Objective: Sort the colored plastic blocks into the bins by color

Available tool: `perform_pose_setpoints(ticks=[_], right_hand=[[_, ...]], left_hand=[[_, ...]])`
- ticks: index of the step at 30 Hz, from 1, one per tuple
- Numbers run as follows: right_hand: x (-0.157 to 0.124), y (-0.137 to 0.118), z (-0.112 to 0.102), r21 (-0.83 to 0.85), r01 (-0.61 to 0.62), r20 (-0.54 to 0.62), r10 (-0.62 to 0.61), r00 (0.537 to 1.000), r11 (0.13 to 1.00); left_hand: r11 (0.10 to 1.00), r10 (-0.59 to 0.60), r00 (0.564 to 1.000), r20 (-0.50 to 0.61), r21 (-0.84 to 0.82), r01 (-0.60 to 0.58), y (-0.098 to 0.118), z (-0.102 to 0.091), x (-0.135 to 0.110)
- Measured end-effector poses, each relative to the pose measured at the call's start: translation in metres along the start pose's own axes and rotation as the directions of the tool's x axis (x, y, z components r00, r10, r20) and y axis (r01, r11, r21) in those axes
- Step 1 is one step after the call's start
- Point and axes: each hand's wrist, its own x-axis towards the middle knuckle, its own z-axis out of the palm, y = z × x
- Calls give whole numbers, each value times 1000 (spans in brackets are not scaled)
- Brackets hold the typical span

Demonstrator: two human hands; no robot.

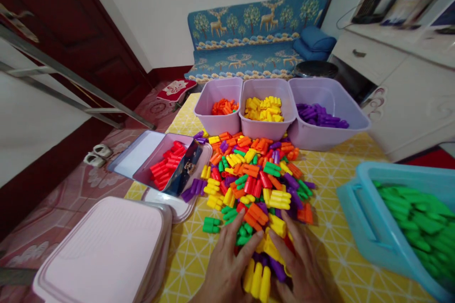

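Both of my hands rest on the near end of a heap of plastic building pieces (245,170) in red, orange, yellow, green and purple. My left hand (231,262) has its fingers spread, touching green pieces (244,234) and an orange piece (256,217). Beside it, my right hand (300,260) lies with fingers apart over yellow pieces (270,246). Between the two palms sits a yellow three-tube piece (256,280), with purple pieces (277,269) just beyond it. Neither hand visibly grips a piece; parts of both thumbs and palms hide what lies under them.
Behind the heap stand lilac bins of orange (217,124), yellow (266,130) and purple pieces (316,139). A box of red pieces (142,170) is at left, near stacked pink lids (103,241). A teal bin (369,241) holding green pieces stands right. The tablecloth (341,189) is yellow.
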Motion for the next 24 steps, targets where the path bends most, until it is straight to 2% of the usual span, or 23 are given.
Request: perform_pose_setpoints(ticks=[5,10,14,17,21,24], right_hand=[[16,-6,4,213,7,-8,-5,1000,977],[56,-5,-7,242,-46,-54,61,997,969],[100,9,-15,199,-38,-84,56,995,979],[125,27,-11,109,-28,-80,37,996,994],[136,47,0,-68,-55,-56,51,997,996],[139,52,4,-126,-71,-8,71,997,990]], left_hand=[[983,-22,1000,-3,-180,21,5,0,19],[973,-32,998,-45,-229,21,8,-18,60],[977,-69,997,-34,-203,61,-4,-31,102],[987,-100,994,-32,-133,95,-19,-32,126],[994,-101,994,-38,34,102,-29,-30,139],[980,-146,989,-19,130,147,-31,-31,144]])
